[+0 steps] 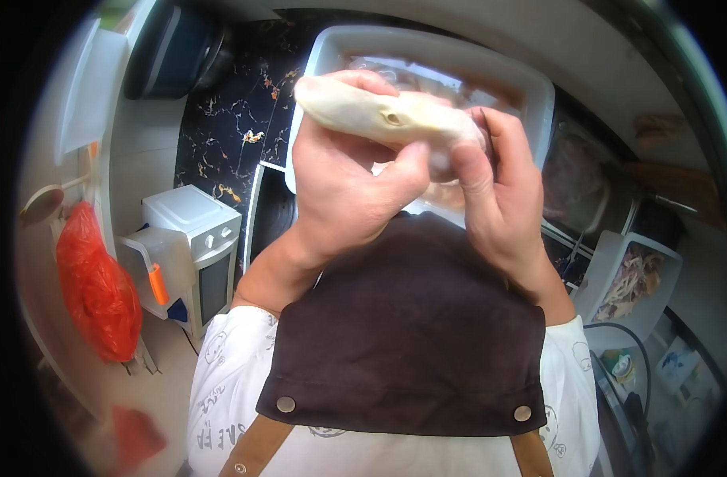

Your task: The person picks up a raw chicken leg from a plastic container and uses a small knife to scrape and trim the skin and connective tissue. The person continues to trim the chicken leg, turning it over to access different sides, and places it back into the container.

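A plucked, pale poultry head (363,113), apparently a duck's, is held up between my two hands, bill pointing left. A small dark opening shows on the side facing me. My left hand (351,185) supports the bill end from below, its thumb near the middle. At the other end, my right hand (500,161) pinches the pinkish cut part between thumb and fingers. Something thin and dark shows beside the right fingers; I cannot tell what it is. Under both hands stands a white plastic tub (319,65) with liquid and blurred pieces in it.
Black marbled counter (220,137) runs left of the tub. A small white oven (190,214) and a red plastic bag (95,286) are further left. On the right are a sink (578,173) and a white bin (667,286) holding pale scraps (628,283).
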Demonstrator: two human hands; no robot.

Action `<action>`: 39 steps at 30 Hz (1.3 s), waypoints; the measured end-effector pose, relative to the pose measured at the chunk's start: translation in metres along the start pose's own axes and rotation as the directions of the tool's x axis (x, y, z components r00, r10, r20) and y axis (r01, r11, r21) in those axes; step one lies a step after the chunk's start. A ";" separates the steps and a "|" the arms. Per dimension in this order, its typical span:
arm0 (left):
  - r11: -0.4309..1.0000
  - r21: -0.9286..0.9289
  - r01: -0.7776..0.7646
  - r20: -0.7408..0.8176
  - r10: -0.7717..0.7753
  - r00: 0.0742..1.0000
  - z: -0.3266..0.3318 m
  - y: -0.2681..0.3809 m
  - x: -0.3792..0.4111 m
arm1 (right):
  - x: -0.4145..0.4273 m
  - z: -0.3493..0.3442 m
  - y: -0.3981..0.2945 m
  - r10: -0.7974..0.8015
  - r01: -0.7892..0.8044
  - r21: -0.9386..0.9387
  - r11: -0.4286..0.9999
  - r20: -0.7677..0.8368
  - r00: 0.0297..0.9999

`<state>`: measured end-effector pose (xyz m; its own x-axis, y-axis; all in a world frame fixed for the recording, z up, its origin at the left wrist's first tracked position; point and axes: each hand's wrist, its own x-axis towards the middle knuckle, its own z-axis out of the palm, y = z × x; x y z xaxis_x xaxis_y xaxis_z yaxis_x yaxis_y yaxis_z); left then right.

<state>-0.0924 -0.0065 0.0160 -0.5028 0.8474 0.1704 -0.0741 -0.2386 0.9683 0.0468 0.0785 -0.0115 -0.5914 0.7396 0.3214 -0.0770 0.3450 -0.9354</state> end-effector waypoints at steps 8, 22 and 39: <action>0.992 -0.080 0.101 -0.008 -0.102 0.995 -0.008 -0.003 0.000 | 0.004 -0.003 0.013 0.284 -0.301 0.217 0.929 0.107 0.953; 0.989 0.111 -0.092 -0.066 0.100 0.993 -0.009 -0.008 -0.008 | 0.000 -0.021 -0.001 0.283 -0.291 0.167 0.942 0.066 0.957; 0.884 0.301 -0.357 -0.036 0.385 0.922 -0.009 -0.021 -0.007 | 0.009 -0.005 -0.012 -0.209 0.232 -0.329 0.916 0.103 0.972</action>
<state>-0.0949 -0.0119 -0.0073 -0.5233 0.6724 0.5235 0.3738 -0.3709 0.8501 0.0464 0.0839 0.0032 -0.6418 0.5874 0.4930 0.0563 0.6773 -0.7336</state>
